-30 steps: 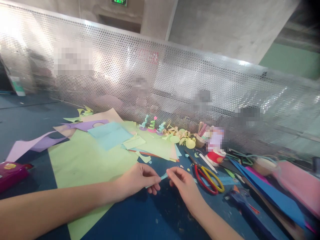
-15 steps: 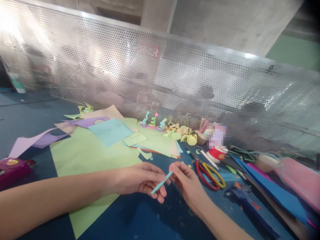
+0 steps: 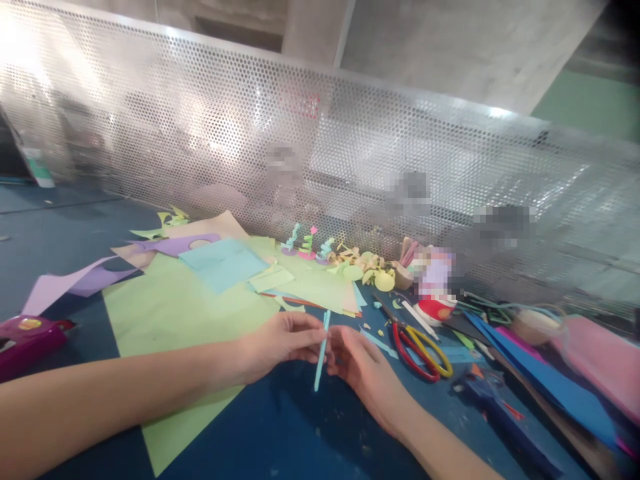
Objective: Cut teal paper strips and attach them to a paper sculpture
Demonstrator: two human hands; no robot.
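A narrow light-blue paper strip (image 3: 321,363) stands nearly upright in the picture between my hands. The thumb and fingers of my left hand (image 3: 287,340) pinch it near its upper part. My right hand (image 3: 363,370) is curled close against the strip's right side, its fingertips partly hidden behind the strip and thumb, so its hold is unclear. Beneath my left forearm lies a large light-green sheet (image 3: 170,307), with a light-blue sheet (image 3: 223,262) on top of it. Scissors with red and yellow handles (image 3: 423,353) lie to the right of my right hand.
A blue glue gun (image 3: 505,413) lies at the right, near coloured sheets (image 3: 545,380). Small paper spirals (image 3: 307,247) stand before the perforated metal screen (image 3: 200,127). A magenta tool (image 3: 33,340) is at the left edge, and a red-and-white cup (image 3: 435,308) stands behind the scissors.
The strip has turned from slanting to nearly upright. My left fingers have closed on it, and my right hand has turned and dropped slightly.
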